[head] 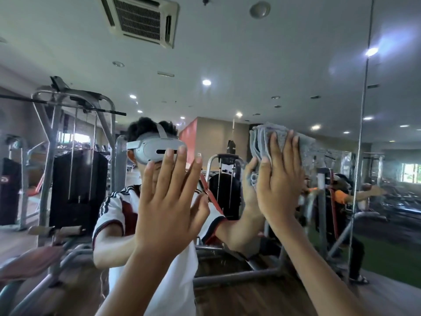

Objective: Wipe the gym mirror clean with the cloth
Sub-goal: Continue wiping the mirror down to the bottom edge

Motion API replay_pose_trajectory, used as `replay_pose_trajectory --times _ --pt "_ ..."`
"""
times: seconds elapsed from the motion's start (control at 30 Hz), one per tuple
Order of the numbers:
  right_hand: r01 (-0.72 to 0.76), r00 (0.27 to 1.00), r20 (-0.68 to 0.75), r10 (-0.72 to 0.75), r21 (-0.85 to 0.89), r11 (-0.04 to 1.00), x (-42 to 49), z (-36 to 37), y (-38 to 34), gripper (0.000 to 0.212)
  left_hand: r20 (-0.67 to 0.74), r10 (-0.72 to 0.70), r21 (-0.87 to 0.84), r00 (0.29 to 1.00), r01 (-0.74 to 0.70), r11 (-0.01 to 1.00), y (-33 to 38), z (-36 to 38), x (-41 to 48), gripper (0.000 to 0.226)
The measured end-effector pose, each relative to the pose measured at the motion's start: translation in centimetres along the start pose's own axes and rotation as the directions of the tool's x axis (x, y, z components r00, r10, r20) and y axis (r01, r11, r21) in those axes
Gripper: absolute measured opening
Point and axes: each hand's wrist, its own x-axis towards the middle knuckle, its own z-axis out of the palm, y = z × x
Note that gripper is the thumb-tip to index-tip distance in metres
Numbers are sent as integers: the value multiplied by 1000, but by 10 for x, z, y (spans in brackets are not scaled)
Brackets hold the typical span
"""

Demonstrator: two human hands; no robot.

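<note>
Nearest, both forearms rise from the bottom edge to the hands. The left hand [168, 201] is flat and open, fingers straight and slightly spread, palm towards the glass, holding nothing. The right hand [281, 179] is likewise flat, its straight fingers pressing a bunched grey cloth [260, 139] onto the gym mirror [250, 71], just right of the left hand and a little higher. A vertical seam [362, 133] divides the mirror further right. Reflected in it are the person's white striped jersey [114, 208], a grey headset [155, 149], a cable weight machine [75, 156] and a ceiling air-conditioner vent [141, 19]
</note>
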Motion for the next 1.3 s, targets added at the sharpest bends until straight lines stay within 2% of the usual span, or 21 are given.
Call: replay_pose_trajectory --times 0.07,0.1,0.17,0.23,0.3,0.4,0.43,0.47,0.53,0.6,0.67,0.73,0.8,0.87,0.93,1.0,1.07,1.13,1.17,1.23,1.3 --pt "226 971 76 -228 36 974 -42 -7 -2 47 -12 -6 -1 1000 6 1000 -1 0 0 63" --pt "339 930 136 -343 48 939 -67 -15 5 47 -13 -8 1 1000 8 1000 -2 0 0 62" --pt "457 858 245 -452 40 889 -109 -35 36 48 5 -11 4 1000 11 1000 -2 0 0 63" --pt "405 879 268 -395 19 914 -117 -47 66 51 22 -15 17 1000 15 1000 1 -1 -3 64" --pt "256 948 192 -252 6 967 -93 -41 78 51 11 -22 29 1000 21 999 3 0 -3 65" --pt "-9 997 83 12 -28 1000 -38 -20 50 54 -18 -18 14 1000 18 1000 1 2 -3 65" --pt "-35 998 59 36 -22 999 -31 -15 35 54 -25 -17 7 1000 17 1000 1 3 -5 64" --pt "-1 999 47 1 -2 1000 -31 -11 21 53 -30 -17 1 999 17 1000 -1 3 -5 64" --pt "171 980 91 -175 45 984 -55 -11 4 51 -37 -15 -13 999 14 1000 -2 4 -4 63" --pt "363 911 184 -368 61 930 -97 -21 12 47 -39 -17 -19 999 16 1000 -2 5 -3 63" --pt "442 866 237 -441 50 895 -127 -36 41 46 -29 -29 1 999 29 1000 0 5 -6 64" --pt "318 926 207 -317 26 948 -124 -42 67 48 -7 -37 37 999 38 999 9 4 -15 67" --pt "69 987 149 -64 -32 997 -97 -36 74 50 22 -34 57 999 33 998 16 3 -27 69" --pt "-120 988 87 128 -88 989 -68 -27 57 51 14 -32 37 999 31 999 18 3 -36 68" --pt "-116 990 67 122 -86 990 -69 -22 34 52 23 -21 16 1000 21 1000 17 3 -46 68" --pt "75 990 124 -68 -48 996 -106 -26 25 52 19 -7 13 1000 6 1000 14 2 -52 68" --pt "276 938 228 -261 -39 960 -157 -40 40 53 14 -14 7 1000 13 1000 15 2 -54 67" --pt "323 914 276 -297 -53 945 -183 -54 67 51 12 -32 9 999 32 999 17 3 -53 66" --pt "267 936 256 -241 -68 961 -181 -57 78 49 15 -41 13 999 41 999 18 3 -53 66" --pt "49 985 167 -32 -93 995 -154 -52 84 49 13 -47 21 999 47 999 21 3 -52 65" --pt "-165 981 92 172 -81 983 -118 -42 70 51 15 -50 9 999 50 999 22 2 -54 64"
